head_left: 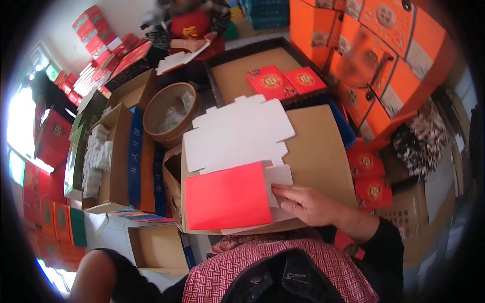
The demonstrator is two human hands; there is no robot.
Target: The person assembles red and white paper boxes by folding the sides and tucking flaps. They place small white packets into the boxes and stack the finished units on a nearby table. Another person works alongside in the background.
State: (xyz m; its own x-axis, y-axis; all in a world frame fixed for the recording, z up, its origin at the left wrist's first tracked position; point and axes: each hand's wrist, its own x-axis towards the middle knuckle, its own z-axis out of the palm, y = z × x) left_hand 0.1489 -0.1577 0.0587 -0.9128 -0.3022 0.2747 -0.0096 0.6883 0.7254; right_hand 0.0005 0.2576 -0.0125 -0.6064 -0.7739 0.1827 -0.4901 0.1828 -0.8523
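Note:
A flat, unfolded carton blank lies on a brown cardboard sheet [323,151] in front of me. The blank's far part is a white panel with cut tabs [237,131], and a red panel [227,197] lies at its near side. At the right end of the red panel is a white side flap [279,175]. My right hand [308,203] rests there, fingers stretched out and touching the flap's edge, with nothing gripped. My left arm shows at the lower left as a dark sleeve and bare skin; the left hand itself is out of view.
Left stand a brown bucket [169,136] with clear plastic and an open carton [118,177] of small white packets. Two red boxes [273,81] lie in a dark-rimmed tray. Orange cartons [379,65] are stacked right. Across from me a person in a red apron [194,33] holds a white blank.

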